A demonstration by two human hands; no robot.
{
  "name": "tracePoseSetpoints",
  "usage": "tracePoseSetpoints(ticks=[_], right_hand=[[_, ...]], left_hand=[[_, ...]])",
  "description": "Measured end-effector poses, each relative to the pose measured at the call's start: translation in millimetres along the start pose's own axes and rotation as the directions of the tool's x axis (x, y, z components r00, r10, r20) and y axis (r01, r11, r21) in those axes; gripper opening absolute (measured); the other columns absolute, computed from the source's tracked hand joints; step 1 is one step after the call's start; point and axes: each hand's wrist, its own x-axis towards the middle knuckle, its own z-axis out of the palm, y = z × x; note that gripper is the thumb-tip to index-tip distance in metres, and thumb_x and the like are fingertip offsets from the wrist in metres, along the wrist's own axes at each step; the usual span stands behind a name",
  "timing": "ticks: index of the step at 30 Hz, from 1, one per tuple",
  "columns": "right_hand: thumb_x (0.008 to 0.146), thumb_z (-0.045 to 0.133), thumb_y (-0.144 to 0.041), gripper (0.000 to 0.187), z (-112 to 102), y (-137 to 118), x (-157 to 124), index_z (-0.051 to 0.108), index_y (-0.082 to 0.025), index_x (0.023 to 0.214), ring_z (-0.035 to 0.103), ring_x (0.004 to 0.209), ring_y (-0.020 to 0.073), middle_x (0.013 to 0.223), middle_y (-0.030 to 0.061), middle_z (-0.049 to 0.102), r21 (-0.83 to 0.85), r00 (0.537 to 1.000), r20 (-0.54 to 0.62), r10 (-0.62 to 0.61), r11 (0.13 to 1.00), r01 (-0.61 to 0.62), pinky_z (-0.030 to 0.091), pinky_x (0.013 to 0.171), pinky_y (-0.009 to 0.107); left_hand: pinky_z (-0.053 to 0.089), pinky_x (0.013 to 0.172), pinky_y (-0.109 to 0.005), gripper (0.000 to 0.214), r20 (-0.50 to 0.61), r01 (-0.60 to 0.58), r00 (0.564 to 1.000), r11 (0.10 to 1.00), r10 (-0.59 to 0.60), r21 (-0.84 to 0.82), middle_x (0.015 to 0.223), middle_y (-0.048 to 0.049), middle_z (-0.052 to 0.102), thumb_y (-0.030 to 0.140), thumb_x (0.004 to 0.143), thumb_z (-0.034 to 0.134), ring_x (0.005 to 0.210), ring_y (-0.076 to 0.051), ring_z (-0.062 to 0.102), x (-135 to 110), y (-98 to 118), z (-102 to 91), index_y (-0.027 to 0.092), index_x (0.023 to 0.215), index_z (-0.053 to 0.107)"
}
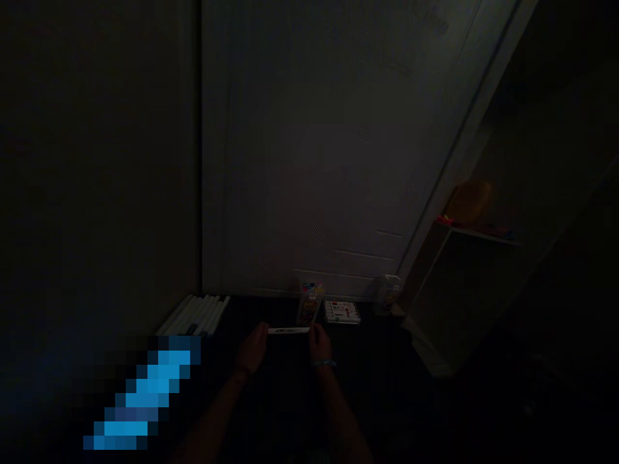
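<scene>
Pinching opposite ends, the left hand (253, 348) and the right hand (320, 346) hold a white pen (289, 330) roughly level at the frame's lower centre. Beyond it stands a clear container (309, 308).

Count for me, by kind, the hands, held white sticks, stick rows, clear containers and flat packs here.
Hands: 2 (left hand, right hand)
Held white stick: 1
Row of white sticks: 1
Clear containers: 2 (middle container, right container)
Flat white pack: 1
Total: 7
</scene>
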Motion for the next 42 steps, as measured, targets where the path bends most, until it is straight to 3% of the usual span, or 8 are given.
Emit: tracePoseSetpoints(ticks=[8,15,22,30,37,42], right_hand=[[0.069,0.056,-0.040,0.033,-0.3,-5.1,-2.0,0.059,-0.021,0.095,0.057,0.066,0.0139,0.075,0.0007,0.063,0.051,0.999,0.014,0.048,0.998,-0.048,0.043,0.061,0.023],[0.078,0.045,-0.038,0.026,-1.8,-1.0,-1.0,0.057,-0.022,0.096,0.057,0.072,0.0134,0.081,0.0011,0.063,-0.048,0.999,0.036,0.025,0.999,-0.023,0.042,0.065,0.022],[0.085,0.032,-0.033,0.028,-1.2,0.7,-1.3,0.057,-0.022,0.094,0.058,0.076,0.0139,0.084,0.0031,0.063,-0.154,1.000,0.021,-0.005,0.988,0.008,0.041,0.067,0.022],[0.080,0.043,-0.040,0.025,-0.2,-1.0,-2.7,0.056,-0.022,0.092,0.057,0.068,0.0125,0.077,0.0009,0.062,-0.148,0.999,0.050,0.006,0.989,0.001,0.041,0.060,0.020],[0.085,0.033,-0.032,0.027,-1.6,-2.2,-2.0,0.056,-0.022,0.093,0.058,0.076,0.0133,0.084,0.0032,0.063,-0.219,1.000,0.007,-0.021,0.976,0.022,0.041,0.067,0.021],[0.081,0.040,-0.035,0.024,-1.4,-3.7,-1.8,0.056,-0.022,0.093,0.058,0.071,0.0131,0.080,0.0018,0.063,-0.207,0.999,0.036,0.011,0.978,-0.003,0.041,0.063,0.021]], left_hand=[[0.035,0.092,-0.029,0.041,0.009,0.001,1.000,0.994,-0.002,0.113,0.120,-0.0064,0.052,0.044,0.083,0.026,0.111,-0.019,0.047,1.3,-5.4,4.2,0.022,0.108,0.049],[0.033,0.094,-0.028,0.040,0.004,0.035,0.999,0.980,-0.036,0.195,0.123,-0.0068,0.050,0.039,0.085,0.026,0.113,-0.017,0.045,1.0,-3.1,5.5,0.019,0.111,0.049],[0.036,0.090,-0.026,0.037,0.017,-0.016,1.000,0.971,0.012,0.240,0.118,-0.0052,0.054,0.037,0.086,0.026,0.108,-0.015,0.050,-1.1,-0.4,4.0,0.020,0.109,0.050],[0.035,0.089,-0.025,0.038,0.011,-0.042,0.999,0.962,0.040,0.271,0.118,-0.0059,0.054,0.038,0.086,0.025,0.108,-0.015,0.050,-2.7,-1.7,4.2,0.019,0.109,0.049],[0.033,0.091,-0.024,0.037,0.018,-0.047,0.999,0.954,0.044,0.295,0.120,-0.0055,0.053,0.036,0.086,0.025,0.110,-0.015,0.048,0.1,-4.8,7.2,0.019,0.110,0.048],[0.036,0.088,-0.026,0.036,0.035,-0.039,0.999,0.969,0.031,0.246,0.115,-0.0062,0.055,0.037,0.087,0.024,0.107,-0.016,0.050,-1.5,-1.3,4.7,0.020,0.106,0.049]])
